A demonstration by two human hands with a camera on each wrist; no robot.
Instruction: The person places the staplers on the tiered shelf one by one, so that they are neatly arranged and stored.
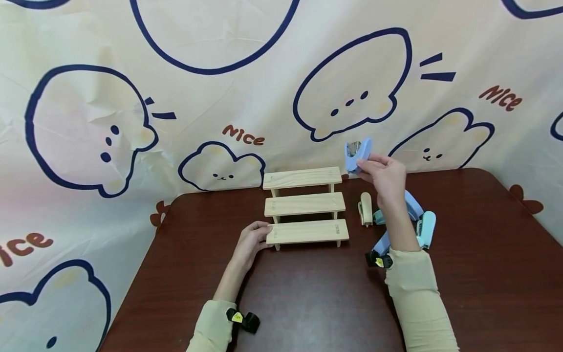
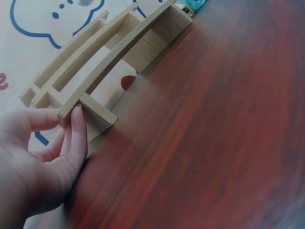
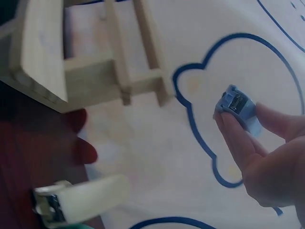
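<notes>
A three-tiered wooden step rack point(image 1: 305, 231) stands at the back middle of the table. My left hand point(image 1: 251, 243) pinches the left end of its lowest step; in the left wrist view thumb and fingers point(image 2: 78, 131) grip that board's corner beside the leg. Up at the right of the rack, my right hand point(image 1: 387, 177) holds a small light-blue stapler point(image 1: 358, 154) between thumb and fingers, raised above the table. Its metal end shows in the right wrist view, where the blue stapler point(image 3: 239, 109) appears against the patterned cloth.
On the table right of the rack stands a cream stapler point(image 1: 365, 209). A mint stapler point(image 1: 426, 229) and several blue and green pieces, including a curved blue one point(image 1: 412, 205), lie beneath my right forearm, which partly covers them. A patterned cloth point(image 1: 281, 107) hangs behind the table.
</notes>
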